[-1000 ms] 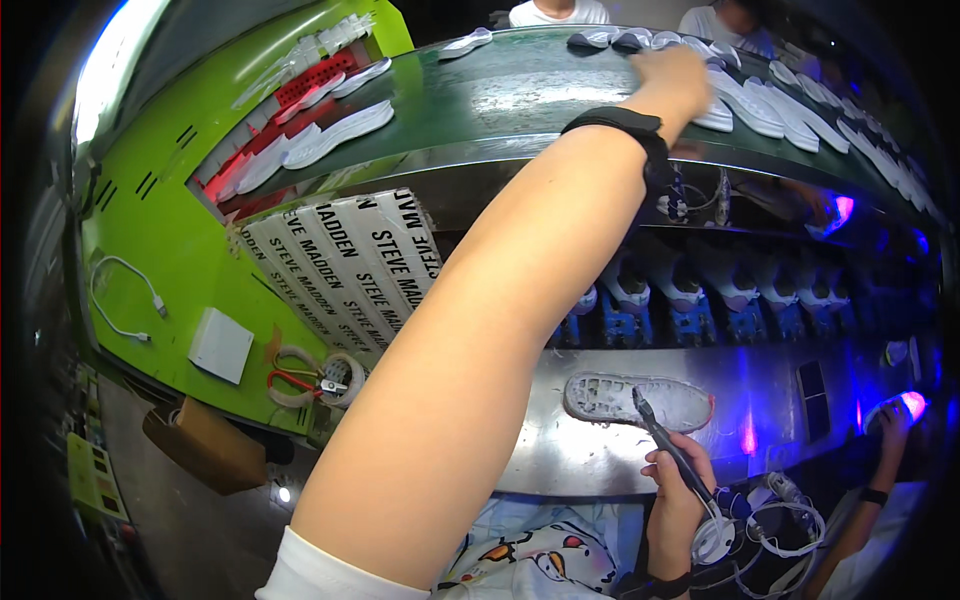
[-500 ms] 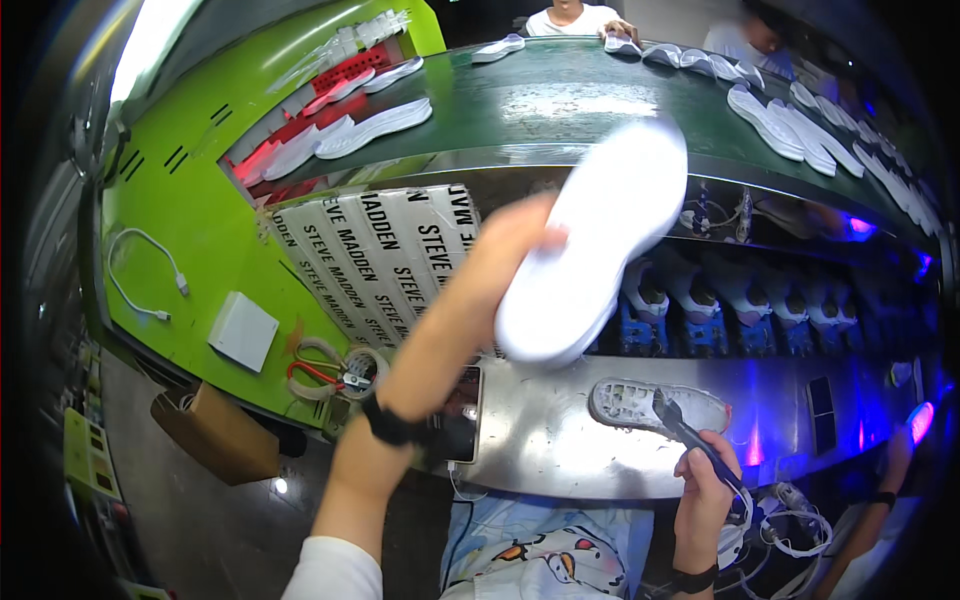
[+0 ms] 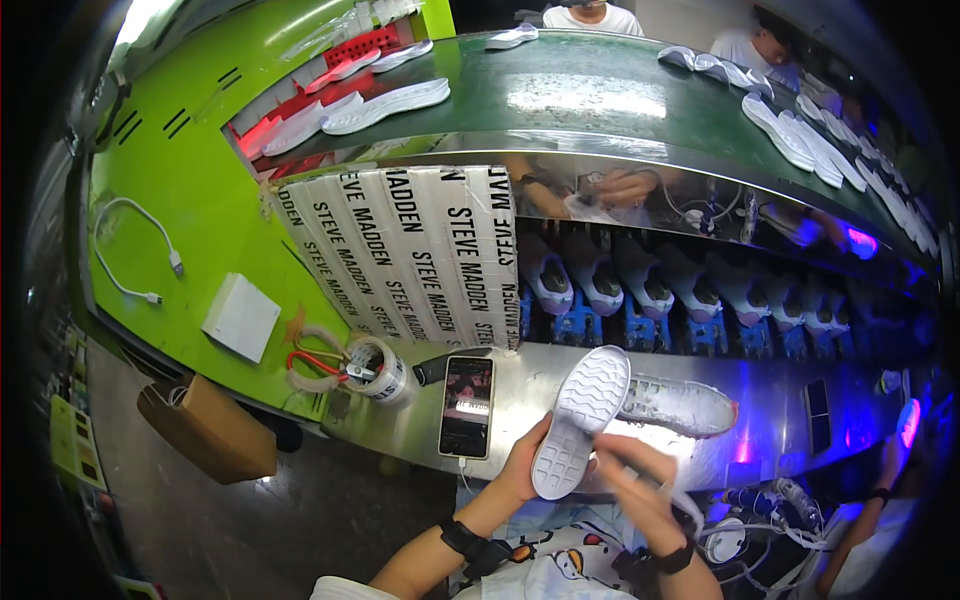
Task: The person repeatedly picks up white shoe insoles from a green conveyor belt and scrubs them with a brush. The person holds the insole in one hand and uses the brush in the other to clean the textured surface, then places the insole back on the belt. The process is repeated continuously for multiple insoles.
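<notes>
In the head view, above the metal bench (image 3: 762, 400), the left hand (image 3: 526, 468) grips a white sole (image 3: 585, 400) by its lower left edge, tread toward the camera. The blurred right hand (image 3: 645, 492) is at its right edge; its grip cannot be told. A greyish sole (image 3: 685, 406) lies behind, partly covered.

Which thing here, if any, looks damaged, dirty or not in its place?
The blotchy sole on the metal bench stands out: its surface is patchy grey and looks grimy, while the pale sole in the left grip is evenly coloured. Whether it is really damaged, I cannot tell.
</notes>
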A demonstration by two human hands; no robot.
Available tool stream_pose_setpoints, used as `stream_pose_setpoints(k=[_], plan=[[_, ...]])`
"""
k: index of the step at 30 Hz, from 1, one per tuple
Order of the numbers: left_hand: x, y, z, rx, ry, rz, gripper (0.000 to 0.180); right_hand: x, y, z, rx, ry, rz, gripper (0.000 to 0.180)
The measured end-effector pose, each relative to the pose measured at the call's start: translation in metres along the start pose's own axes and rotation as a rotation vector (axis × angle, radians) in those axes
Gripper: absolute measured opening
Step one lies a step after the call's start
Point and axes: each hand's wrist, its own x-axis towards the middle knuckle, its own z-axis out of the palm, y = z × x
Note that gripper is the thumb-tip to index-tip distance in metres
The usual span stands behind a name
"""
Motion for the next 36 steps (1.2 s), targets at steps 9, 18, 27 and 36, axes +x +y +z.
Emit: stream_pose_setpoints(k=[9, 18, 27, 36], plan=[[0.024, 0.013, 0.007, 0.080, 0.041, 0.126, 0.054, 0.017, 0.005, -0.004, -0.148, -0.244, -0.242, 0.024], [0.054, 0.026, 0.041, 0.736, 0.103, -0.422, 0.038, 0.022, 0.003, -0.047, -0.181, -0.730, -0.252, 0.022], [0.055, 0.027, 0.048, 1.189, 0.323, -0.854, 0.033, 0.019, 0.000, -0.085, -0.289, -0.740, -0.300, 0.023], [-0.072, 0.065, 0.058, 1.622, 0.670, 0.555, 0.030, 0.005, 0.009, -0.082, 0.656, 0.044, 0.365, 0.028]])
